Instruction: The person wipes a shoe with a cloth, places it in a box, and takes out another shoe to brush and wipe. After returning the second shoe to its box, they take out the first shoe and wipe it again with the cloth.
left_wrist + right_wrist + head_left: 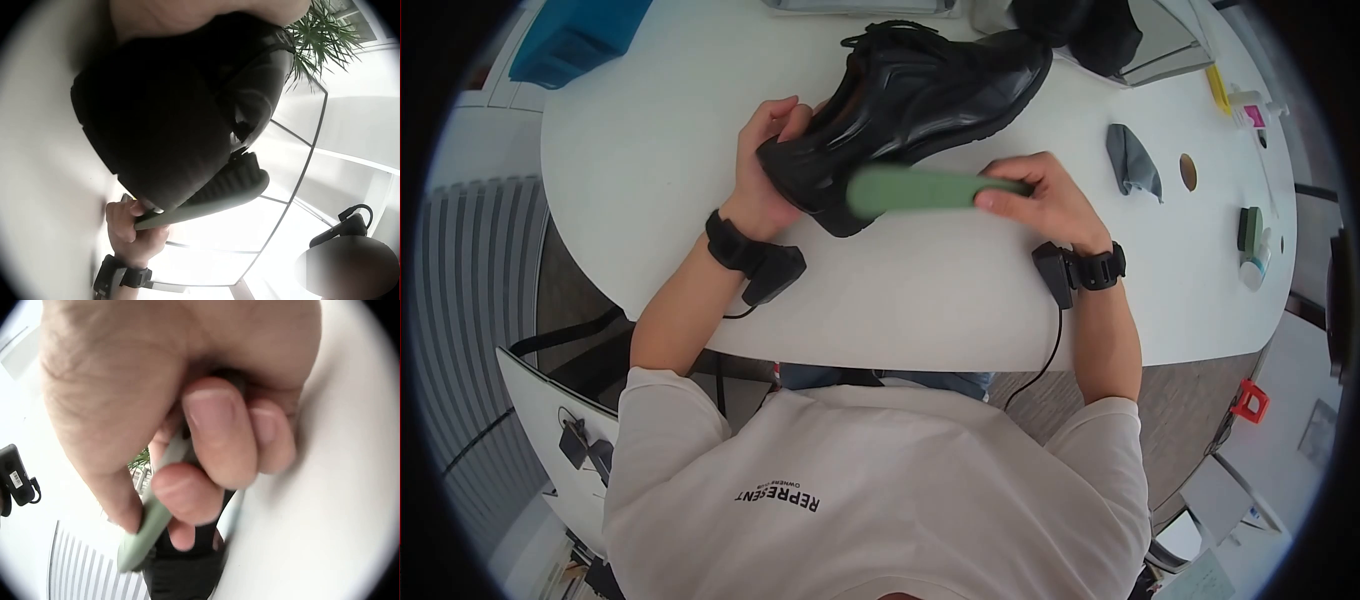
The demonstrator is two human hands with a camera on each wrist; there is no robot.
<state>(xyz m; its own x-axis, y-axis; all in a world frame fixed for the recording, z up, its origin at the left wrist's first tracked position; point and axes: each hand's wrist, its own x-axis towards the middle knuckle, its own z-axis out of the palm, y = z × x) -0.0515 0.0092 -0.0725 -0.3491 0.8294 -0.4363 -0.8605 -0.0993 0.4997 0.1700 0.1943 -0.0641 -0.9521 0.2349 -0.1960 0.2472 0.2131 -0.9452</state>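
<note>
We are holding a black shoe [945, 95] over a white table [930, 300], our left hand [758, 175] gripping its heel. Our right hand [1052, 200] is grasping a green brush [920, 188] by its handle, bristles [228, 184] facing the shoe. A grey cloth [1133, 160] is lying farther right.

Glare whites out the panels [206, 265] between 4 and 6 o'clock in the left-wrist view, leaving the black shoe [156, 119] near-silhouetted, as motion blurs the green brush [915, 190] in the brightly lit, fisheye-bowed head view.
</note>
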